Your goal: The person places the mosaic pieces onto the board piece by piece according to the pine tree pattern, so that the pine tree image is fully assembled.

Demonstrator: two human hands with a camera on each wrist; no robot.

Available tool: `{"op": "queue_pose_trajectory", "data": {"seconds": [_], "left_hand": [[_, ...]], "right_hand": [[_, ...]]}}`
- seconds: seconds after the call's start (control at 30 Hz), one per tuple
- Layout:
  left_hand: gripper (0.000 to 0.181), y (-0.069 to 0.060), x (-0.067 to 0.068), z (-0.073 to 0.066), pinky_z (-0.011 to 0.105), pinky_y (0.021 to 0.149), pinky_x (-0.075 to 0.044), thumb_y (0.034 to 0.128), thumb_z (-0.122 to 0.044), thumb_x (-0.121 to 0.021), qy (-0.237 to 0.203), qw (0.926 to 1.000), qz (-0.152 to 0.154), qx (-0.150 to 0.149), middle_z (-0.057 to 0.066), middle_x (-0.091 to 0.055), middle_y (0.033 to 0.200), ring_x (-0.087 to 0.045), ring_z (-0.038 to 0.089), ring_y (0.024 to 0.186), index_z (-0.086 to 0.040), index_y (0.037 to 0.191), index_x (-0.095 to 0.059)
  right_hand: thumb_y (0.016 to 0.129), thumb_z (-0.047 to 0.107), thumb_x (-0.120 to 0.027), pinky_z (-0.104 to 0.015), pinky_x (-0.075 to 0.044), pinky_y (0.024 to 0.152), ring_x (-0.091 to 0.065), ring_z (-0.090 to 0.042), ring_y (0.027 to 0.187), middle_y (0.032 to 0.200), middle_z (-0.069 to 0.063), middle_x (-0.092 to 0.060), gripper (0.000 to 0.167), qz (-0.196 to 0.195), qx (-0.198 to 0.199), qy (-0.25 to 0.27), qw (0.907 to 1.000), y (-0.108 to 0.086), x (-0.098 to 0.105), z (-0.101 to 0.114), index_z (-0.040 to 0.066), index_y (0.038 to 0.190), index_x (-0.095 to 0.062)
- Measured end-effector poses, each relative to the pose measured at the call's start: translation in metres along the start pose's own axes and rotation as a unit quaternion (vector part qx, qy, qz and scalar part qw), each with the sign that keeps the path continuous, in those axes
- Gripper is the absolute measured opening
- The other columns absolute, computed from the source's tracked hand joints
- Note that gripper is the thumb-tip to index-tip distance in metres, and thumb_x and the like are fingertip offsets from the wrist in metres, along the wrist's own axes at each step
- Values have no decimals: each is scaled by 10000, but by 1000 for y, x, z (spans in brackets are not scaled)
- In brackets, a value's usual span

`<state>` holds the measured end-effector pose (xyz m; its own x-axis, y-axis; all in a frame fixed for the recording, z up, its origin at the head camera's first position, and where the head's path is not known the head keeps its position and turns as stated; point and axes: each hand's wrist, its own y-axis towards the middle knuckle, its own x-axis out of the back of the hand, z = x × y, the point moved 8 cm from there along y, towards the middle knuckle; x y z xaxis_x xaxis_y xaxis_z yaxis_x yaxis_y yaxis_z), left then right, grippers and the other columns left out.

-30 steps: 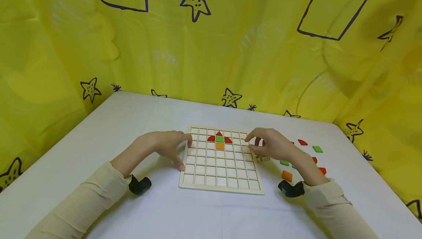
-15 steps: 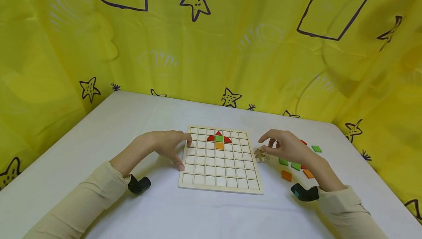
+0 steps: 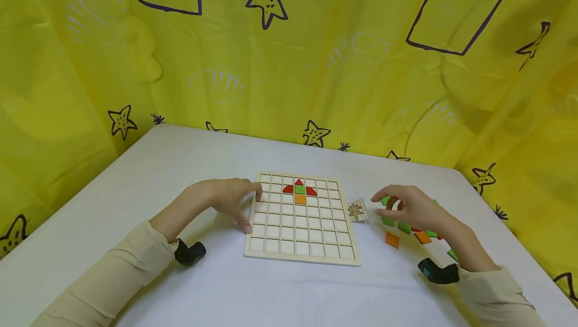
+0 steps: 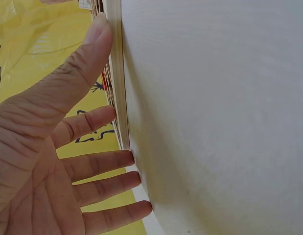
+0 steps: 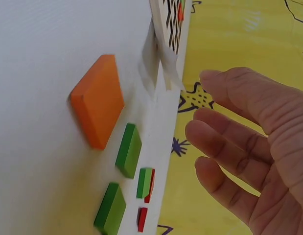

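Note:
A wooden grid board (image 3: 301, 259) lies on the table. My left hand (image 3: 228, 199) rests at its left side, thumb and fingertips touching the edge, fingers mostly straight in the left wrist view. Near the board's top sit a red triangle (image 3: 299, 182), a green square (image 3: 300, 190), an orange square (image 3: 300, 199) and two red rounded pieces, one on each side of the green square. My right hand (image 3: 413, 209) hovers over loose coloured pieces, fingers loosely bent and holding nothing. An orange tile (image 5: 100, 100) and a green tile (image 5: 129, 151) show close to it in the right wrist view.
A small patterned card (image 3: 357, 210) lies against the board's right edge, with a grid picture on it. Several loose red, green and orange pieces lie farther right, partly hidden under my right hand. A yellow curtain (image 3: 271, 76) hangs behind the white table (image 3: 203, 297).
My right hand has moved right, from the board's upper right edge past the card to the loose pieces, uncovering the card. My left hand has stayed at the board's left edge.

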<state>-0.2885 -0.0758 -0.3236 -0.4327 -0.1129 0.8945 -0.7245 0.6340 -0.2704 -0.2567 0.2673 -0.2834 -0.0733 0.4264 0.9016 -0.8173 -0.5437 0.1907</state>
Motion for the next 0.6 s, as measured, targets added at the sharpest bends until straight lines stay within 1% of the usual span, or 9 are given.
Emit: {"op": "queue_pose_trajectory", "data": {"seconds": [0.13,0.23,0.37,0.6], "left_hand": [[631,0,0,0,417,977,-457,734,-393,-929,2,10000,-6,-46,50,-598,1236,-539,199,1075,-172,1186,-549],[632,0,0,0,415,971,-459,734,-397,-929,9,10000,-8,-60,46,-600,1229,-539,198,1070,-172,1186,-549],[636,1,0,0,423,971,-461,731,-410,-928,39,10000,-6,-33,44,-604,1232,-539,199,1072,-177,1185,-548],[643,-1,0,0,433,983,-458,733,-411,-927,40,10000,-7,-5,52,-600,1247,-539,206,1083,-174,1193,-546]], "right_hand": [[847,101,-839,-251,-521,596,-589,-17,768,1043,-79,-731,258,63,-175,4,9998,-8,1,-9,61,1080,-734],[856,151,-838,-255,-528,596,-585,-27,774,1031,-49,-729,276,156,-395,21,9991,-14,1,-16,66,1097,-733],[864,182,-833,-261,-537,621,-592,-32,805,1034,-13,-719,293,277,-565,32,9980,-19,1,-22,69,1112,-725],[855,187,-838,-263,-533,595,-603,-35,768,1001,-27,-699,323,461,-811,223,9954,-25,-2,-33,56,1126,-720]]}}
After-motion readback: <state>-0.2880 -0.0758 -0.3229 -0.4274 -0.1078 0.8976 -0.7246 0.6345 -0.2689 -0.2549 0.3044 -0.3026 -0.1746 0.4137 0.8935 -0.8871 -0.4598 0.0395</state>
